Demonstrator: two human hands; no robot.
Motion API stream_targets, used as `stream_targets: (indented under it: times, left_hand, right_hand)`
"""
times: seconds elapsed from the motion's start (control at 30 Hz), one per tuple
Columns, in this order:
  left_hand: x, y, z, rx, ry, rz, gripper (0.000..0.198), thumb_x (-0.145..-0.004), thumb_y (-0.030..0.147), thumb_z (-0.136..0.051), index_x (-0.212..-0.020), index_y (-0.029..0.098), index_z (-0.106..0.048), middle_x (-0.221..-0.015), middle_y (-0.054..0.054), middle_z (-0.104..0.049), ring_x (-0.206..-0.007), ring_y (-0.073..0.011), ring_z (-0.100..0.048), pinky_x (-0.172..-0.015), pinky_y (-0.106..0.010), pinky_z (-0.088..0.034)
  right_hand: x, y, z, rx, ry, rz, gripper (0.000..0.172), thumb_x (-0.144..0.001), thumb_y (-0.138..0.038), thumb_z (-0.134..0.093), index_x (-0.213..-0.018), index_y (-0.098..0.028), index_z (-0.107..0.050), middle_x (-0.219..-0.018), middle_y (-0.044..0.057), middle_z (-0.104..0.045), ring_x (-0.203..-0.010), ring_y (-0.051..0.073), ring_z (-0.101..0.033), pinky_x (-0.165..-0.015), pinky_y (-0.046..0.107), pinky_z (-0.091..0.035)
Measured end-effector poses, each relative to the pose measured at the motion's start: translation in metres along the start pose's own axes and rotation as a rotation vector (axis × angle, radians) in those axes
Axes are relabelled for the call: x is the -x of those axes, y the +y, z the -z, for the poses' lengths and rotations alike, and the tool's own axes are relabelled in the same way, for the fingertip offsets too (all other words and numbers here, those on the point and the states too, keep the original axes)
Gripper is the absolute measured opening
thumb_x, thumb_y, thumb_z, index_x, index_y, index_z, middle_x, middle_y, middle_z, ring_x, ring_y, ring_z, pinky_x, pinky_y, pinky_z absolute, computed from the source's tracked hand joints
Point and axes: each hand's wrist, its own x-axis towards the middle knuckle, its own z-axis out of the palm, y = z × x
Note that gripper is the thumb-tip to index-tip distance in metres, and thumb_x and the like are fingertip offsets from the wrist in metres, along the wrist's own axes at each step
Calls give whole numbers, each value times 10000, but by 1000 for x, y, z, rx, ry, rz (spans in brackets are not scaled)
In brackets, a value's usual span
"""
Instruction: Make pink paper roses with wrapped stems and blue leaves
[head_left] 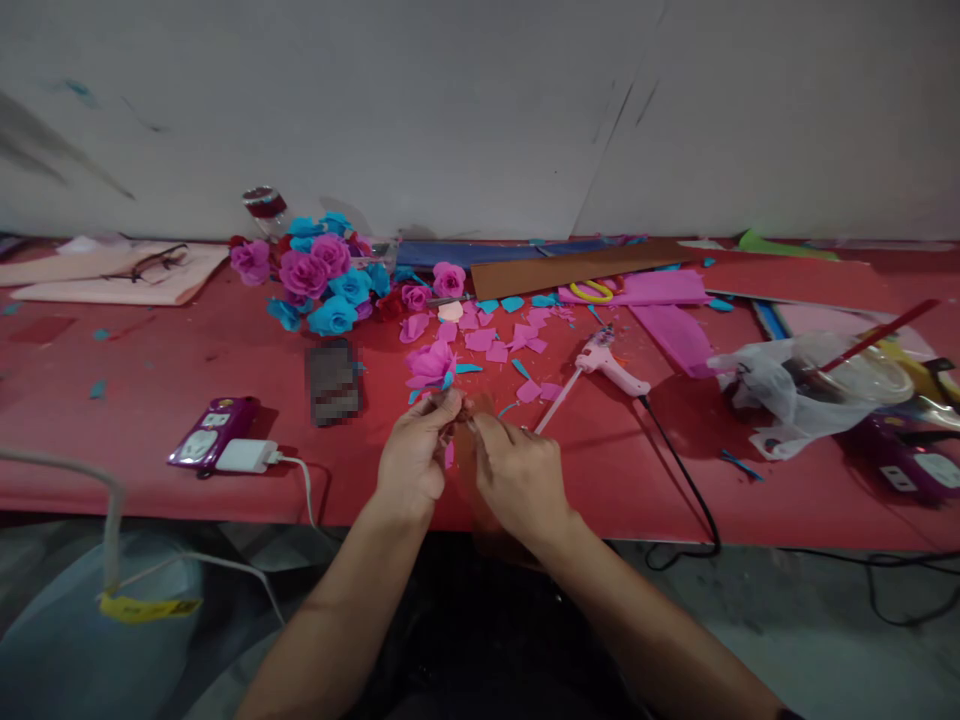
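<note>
My left hand (pixel 412 450) is closed just below a pink paper flower (pixel 430 366), its stem hidden in the fingers. Close against it, my right hand (pixel 521 470) pinches a brown paper strip (pixel 474 485) that hangs down toward the table's front edge. The fingertips of both hands nearly meet under the bloom, where a bit of blue paper shows. Beyond the hands lie scattered pink paper petals (pixel 480 340) and blue scraps. To the right rests a pink hot glue gun (pixel 611 370) with a glue stick in its back end.
A bunch of paper roses (pixel 322 270) stands at the back left, with a phone (pixel 333 382) before it. Purple power strip (pixel 214 432) with a white charger lies left. Yellow-handled scissors (pixel 591 291) and coloured paper sheets are behind; a plastic bag and cup (pixel 847 370) stand right.
</note>
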Motion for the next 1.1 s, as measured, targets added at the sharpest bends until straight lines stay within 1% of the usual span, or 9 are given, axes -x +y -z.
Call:
stream_targets:
  times: [0.13,0.23,0.33,0.47,0.6,0.73,0.8,1.0,1.1]
  left_hand:
    - [1,4,1,-16,-67,9,172,-579,181,-788,-613,119,-631,-577,3,-615,-574,-80,-564,-585,-185,-423]
    - [3,10,0,-7,-77,59,179,-575,171,-791,-607,118,-623,-571,3,-610,-532,-72,-543,-543,-178,-420]
    - [4,16,-1,-3,-101,115,173,-585,173,-784,-610,120,-621,-568,-2,-612,-481,-66,-518,-493,-178,-417]
    - [2,16,3,-2,-77,45,171,-577,167,-788,-636,127,-633,-580,4,-620,-522,-72,-548,-498,-165,-424]
    - [-3,10,5,-4,-24,-24,187,-561,189,-799,-629,119,-640,-564,5,-616,-528,-68,-549,-528,-169,-422]
    - [-4,8,3,21,-2,-28,187,-563,186,-798,-638,122,-639,-571,12,-611,-550,-71,-563,-572,-182,-430]
    - [-3,9,3,33,-14,-3,179,-569,168,-793,-642,125,-636,-585,9,-618,-565,-72,-571,-581,-179,-435]
    - [0,16,7,14,-151,120,207,-584,219,-789,-665,143,-615,-613,18,-625,-513,-81,-554,-473,-190,-418]
    - [-1,16,8,-27,-123,115,243,-559,240,-803,-685,139,-622,-617,17,-628,-516,-78,-554,-467,-184,-411]
  right_hand:
    - [-11,-1,7,-743,-206,-247,222,-877,-248,-432,-706,-172,-552,-573,0,-546,-489,105,-504,-512,231,-363]
    - [-19,2,10,-1413,-452,-506,169,-818,-266,-528,-683,-165,-528,-512,-56,-438,-399,52,-358,-403,179,-280]
    - [-22,4,7,-1756,-640,-631,142,-758,-264,-617,-709,-154,-542,-501,-84,-386,-375,24,-250,-372,158,-222]
    - [-16,2,0,-1540,-420,-545,203,-771,-341,-628,-728,-155,-560,-564,-34,-532,-439,49,-443,-451,171,-354]
    - [-3,-1,1,-740,-92,-262,190,-788,-313,-610,-931,-190,-590,-693,22,-637,-600,142,-587,-573,248,-420]
    - [4,-3,4,-186,-18,-64,173,-857,-208,-467,-835,-167,-633,-693,83,-637,-618,172,-584,-588,279,-386]
    - [1,-3,6,-367,-68,-101,183,-862,-222,-458,-782,-170,-614,-640,53,-607,-565,146,-564,-557,257,-387]
    - [-15,6,5,-1625,-531,-561,155,-758,-282,-611,-695,-161,-539,-487,-73,-428,-356,30,-294,-373,160,-256]
    - [-16,9,0,-1679,-595,-577,181,-750,-311,-628,-723,-152,-545,-511,-62,-466,-381,31,-343,-398,156,-286]
